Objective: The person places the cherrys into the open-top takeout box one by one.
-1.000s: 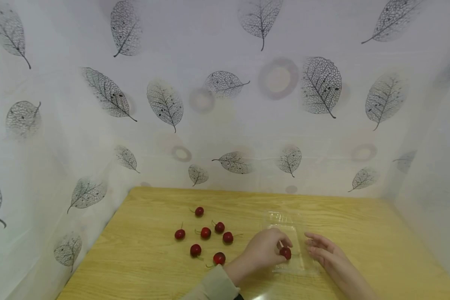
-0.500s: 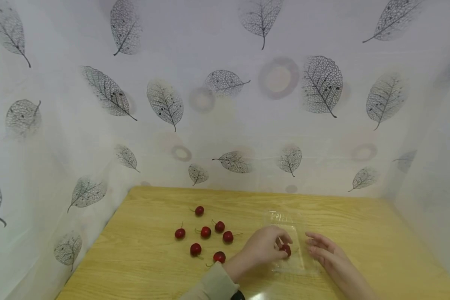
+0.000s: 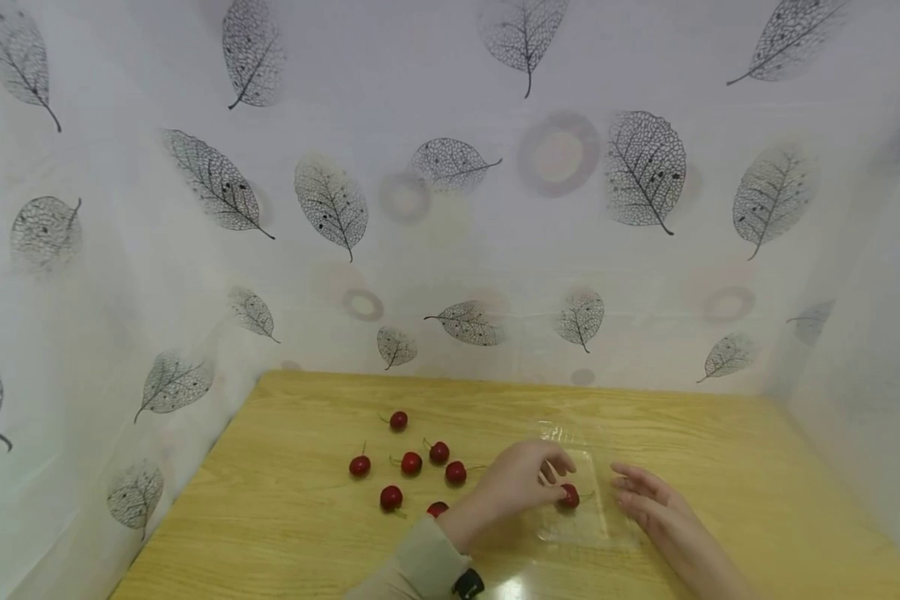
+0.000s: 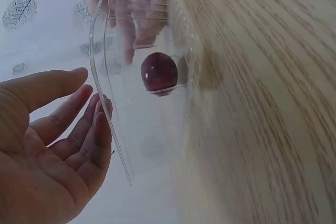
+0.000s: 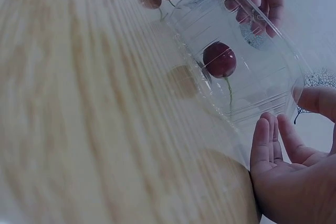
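Note:
A dark red cherry (image 3: 567,497) with a thin green stem lies in a clear plastic box (image 3: 596,533). My left hand (image 3: 521,477) hovers over the box's left side, thumb and fingers spread apart. From the left wrist view, the cherry (image 4: 159,73) sits beyond the fingers of that hand (image 4: 63,145), inside the transparent walls. My right hand (image 3: 656,502) stays beside the box's right edge with its fingers relaxed. Seen from the right wrist, the fingertips of this hand (image 5: 294,166) are right at the box's wall, and its thumb is near the rim.
Several cherries with stems, such as this one (image 3: 411,464), are scattered over the left half of the wooden table (image 3: 285,533). One cherry (image 3: 437,508) is partly covered by my left sleeve (image 3: 431,558). A white leaf-printed curtain (image 3: 450,250) encloses the table's back and sides.
My left hand has let go of the cherry, which now rests in the box, and has drawn slightly up and to the left. The right hand has stayed nearly still.

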### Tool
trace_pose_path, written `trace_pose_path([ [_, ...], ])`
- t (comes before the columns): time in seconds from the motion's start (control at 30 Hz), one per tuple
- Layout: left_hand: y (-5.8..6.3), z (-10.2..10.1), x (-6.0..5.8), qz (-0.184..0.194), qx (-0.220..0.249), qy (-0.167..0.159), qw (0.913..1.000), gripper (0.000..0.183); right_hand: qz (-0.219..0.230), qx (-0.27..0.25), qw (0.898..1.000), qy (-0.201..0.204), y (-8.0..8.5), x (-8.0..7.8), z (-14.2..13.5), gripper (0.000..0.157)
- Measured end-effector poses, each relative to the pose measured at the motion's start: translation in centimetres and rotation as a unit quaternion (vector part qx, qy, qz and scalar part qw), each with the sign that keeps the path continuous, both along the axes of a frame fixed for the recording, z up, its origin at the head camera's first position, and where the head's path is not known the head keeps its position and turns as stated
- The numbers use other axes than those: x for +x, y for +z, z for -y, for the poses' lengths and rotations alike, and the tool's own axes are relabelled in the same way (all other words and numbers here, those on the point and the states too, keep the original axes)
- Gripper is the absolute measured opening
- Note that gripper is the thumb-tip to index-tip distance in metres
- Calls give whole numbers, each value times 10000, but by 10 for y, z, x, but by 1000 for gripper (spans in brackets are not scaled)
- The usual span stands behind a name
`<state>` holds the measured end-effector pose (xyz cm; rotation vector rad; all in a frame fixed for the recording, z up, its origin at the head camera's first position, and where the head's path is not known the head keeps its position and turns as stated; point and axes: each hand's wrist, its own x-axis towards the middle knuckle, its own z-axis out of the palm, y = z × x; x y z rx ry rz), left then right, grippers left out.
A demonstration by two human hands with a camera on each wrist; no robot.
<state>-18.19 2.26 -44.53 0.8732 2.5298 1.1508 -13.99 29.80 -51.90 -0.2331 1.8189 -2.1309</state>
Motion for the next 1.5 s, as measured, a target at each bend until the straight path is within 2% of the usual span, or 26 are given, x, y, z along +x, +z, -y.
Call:
trace_pose_path([
  [0.27,-1,11,-6,-91,36,52,9999,27,-100,-210,9996,136,-1,0,-1,46],
  [0.7,-2,33,-15,123,306,348,9989,26,-59,-280,9991,323,-2,-1,-4,46],
  [1.1,-7,63,-27,-50,384,828,9958,23,348,411,9984,-181,1,1,1,34],
  [1.17,-8,68,-29,10,437,886,9951,24,397,495,9977,-220,1,1,1,33],
  [1.33,-8,81,-34,160,516,1005,9935,25,410,559,9972,-292,2,2,2,33],
  [1.5,-8,93,-41,191,596,1064,9924,24,199,459,9982,-337,1,1,3,36],
])
